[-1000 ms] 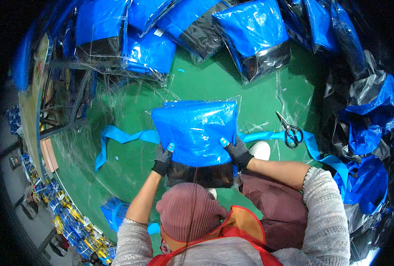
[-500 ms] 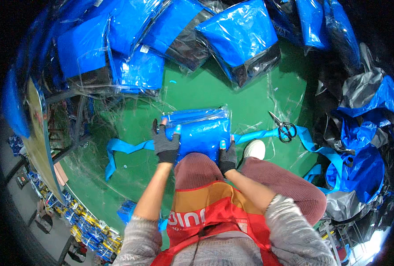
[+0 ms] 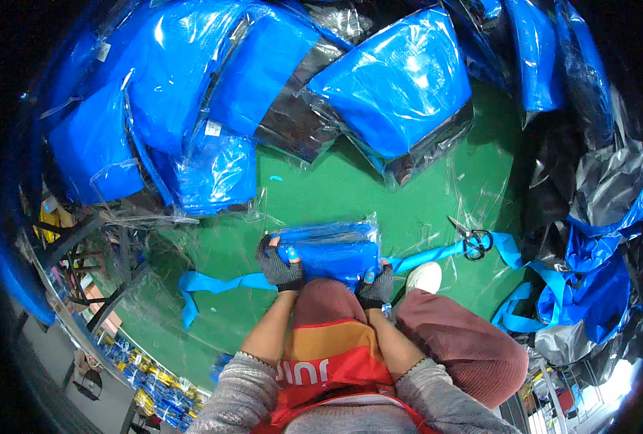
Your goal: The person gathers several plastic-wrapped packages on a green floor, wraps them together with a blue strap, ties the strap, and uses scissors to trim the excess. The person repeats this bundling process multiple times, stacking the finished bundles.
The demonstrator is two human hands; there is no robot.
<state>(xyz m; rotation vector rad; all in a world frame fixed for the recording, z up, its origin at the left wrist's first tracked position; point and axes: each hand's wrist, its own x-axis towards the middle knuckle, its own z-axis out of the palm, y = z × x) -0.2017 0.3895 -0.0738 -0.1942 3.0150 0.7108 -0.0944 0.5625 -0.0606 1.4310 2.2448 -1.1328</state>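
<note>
blue bundle [image 3: 338, 260] between left grip [image 3: 282, 269] and right grip [image 3: 376, 288], both holding its sides

the folded bright-blue plastic-looking bundle [image 3: 341, 262] is smooth and glossy, with clear crinkled film along its far edge. the left hand [image 3: 284, 269] and right hand [image 3: 375, 285] wear dark grey fingerless gloves of matt knitted cloth. the long light-blue flat strap [image 3: 231, 283] looks like matt woven webbing. the black-handled scissors [image 3: 470, 235] have smooth plastic-looking loops and metal blades. the large blue-and-black package [image 3: 401, 87] shines under clear plastic film. the maroon trousers [image 3: 466, 340] are ribbed, matt cloth; the grey sleeves [image 3: 245, 390], coarse knit.
</note>
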